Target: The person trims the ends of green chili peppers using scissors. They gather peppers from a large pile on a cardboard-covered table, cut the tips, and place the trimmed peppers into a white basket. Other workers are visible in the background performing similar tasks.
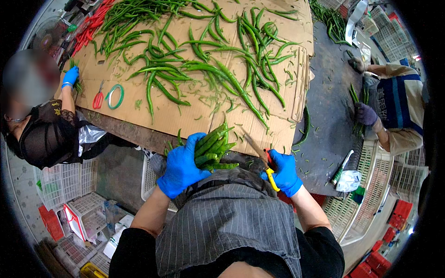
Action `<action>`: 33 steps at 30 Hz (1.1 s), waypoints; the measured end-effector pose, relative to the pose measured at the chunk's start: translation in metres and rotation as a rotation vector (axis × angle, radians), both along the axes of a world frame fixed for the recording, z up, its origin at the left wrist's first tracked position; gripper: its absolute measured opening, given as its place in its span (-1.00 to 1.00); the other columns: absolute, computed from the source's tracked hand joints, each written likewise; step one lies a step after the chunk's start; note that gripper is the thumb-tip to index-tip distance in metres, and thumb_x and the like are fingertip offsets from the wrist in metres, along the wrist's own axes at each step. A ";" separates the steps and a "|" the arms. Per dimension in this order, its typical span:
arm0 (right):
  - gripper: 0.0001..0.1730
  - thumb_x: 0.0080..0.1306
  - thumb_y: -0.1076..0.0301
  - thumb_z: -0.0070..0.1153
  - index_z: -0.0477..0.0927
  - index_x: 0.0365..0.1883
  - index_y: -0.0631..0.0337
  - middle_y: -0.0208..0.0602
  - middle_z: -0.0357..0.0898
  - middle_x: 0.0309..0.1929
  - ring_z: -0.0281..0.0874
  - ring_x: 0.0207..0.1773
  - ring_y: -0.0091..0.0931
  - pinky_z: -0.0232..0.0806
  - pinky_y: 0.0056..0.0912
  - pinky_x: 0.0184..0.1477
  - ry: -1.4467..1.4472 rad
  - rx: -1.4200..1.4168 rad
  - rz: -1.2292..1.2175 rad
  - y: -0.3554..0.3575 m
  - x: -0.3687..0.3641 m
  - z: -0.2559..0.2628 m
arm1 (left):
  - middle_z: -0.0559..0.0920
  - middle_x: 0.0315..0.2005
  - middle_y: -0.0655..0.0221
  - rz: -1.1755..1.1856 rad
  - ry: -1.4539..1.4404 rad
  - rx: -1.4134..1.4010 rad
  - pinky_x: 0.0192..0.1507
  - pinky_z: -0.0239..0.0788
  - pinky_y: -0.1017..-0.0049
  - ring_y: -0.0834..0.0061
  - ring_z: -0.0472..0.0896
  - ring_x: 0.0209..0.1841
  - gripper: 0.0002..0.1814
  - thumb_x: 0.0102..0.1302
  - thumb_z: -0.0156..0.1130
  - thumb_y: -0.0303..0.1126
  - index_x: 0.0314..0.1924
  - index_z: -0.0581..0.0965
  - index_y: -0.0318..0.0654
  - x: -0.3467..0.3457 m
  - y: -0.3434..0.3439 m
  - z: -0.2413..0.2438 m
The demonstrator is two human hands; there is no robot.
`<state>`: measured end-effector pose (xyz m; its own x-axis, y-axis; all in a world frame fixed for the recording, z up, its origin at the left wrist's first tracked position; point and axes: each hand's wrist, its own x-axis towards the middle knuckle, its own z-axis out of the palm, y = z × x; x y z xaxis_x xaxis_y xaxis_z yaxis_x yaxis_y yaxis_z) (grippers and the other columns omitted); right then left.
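A bundle of green chili peppers (213,147) is gripped in my left hand (182,166), which wears a blue glove. The pepper ends point up and to the right, level with the table's near edge. My right hand (285,172), also gloved in blue, holds scissors (270,173) with red and yellow handles. The rusty blades point up and left, apart from the bundle. Long loose green chilies (240,83) lie on the flattened cardboard (114,74) beyond my hands, among small cut stem pieces (290,76).
On the cardboard's left lie red-handled scissors (98,99) and a green tape roll (114,96). Red chilies (92,26) are heaped at the far left. Co-workers' hands hold green chilies at left (70,77) and right (365,114). Plastic crates (359,187) stand at the right.
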<state>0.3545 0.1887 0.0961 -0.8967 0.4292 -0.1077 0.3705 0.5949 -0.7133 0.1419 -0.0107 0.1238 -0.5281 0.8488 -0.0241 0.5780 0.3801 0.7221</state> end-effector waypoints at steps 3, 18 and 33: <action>-0.34 -0.23 -0.12 0.33 0.48 -0.32 0.23 -0.10 0.35 -0.68 0.32 -0.65 -0.19 0.15 -0.35 -0.59 -0.016 0.060 0.050 -0.007 -0.005 0.006 | 0.57 -0.42 0.12 0.006 -0.012 -0.028 -0.42 0.37 0.20 0.03 0.53 -0.45 -0.15 -0.28 0.45 -0.19 0.09 0.26 -0.07 0.001 0.000 0.000; -0.46 -0.16 -0.09 0.32 0.44 -0.57 0.22 -0.07 0.29 -0.73 0.33 -0.68 -0.18 0.14 -0.33 -0.62 -0.058 0.079 0.082 -0.007 -0.008 0.009 | 0.57 -0.39 0.14 0.033 0.089 -0.123 -0.34 0.37 0.23 0.08 0.54 -0.37 -0.12 -0.32 0.48 -0.21 0.08 0.26 -0.11 -0.005 -0.001 0.011; -0.46 -0.14 -0.03 0.33 0.49 -0.41 0.25 -0.10 0.36 -0.67 0.25 -0.65 -0.28 0.20 -0.37 -0.56 -0.013 -0.112 -0.044 -0.009 -0.002 -0.017 | 0.56 -0.23 0.07 0.004 -0.346 -0.090 -0.16 0.38 0.27 0.08 0.54 -0.17 -0.19 -0.25 0.47 -0.20 0.04 0.27 -0.17 -0.012 0.013 0.006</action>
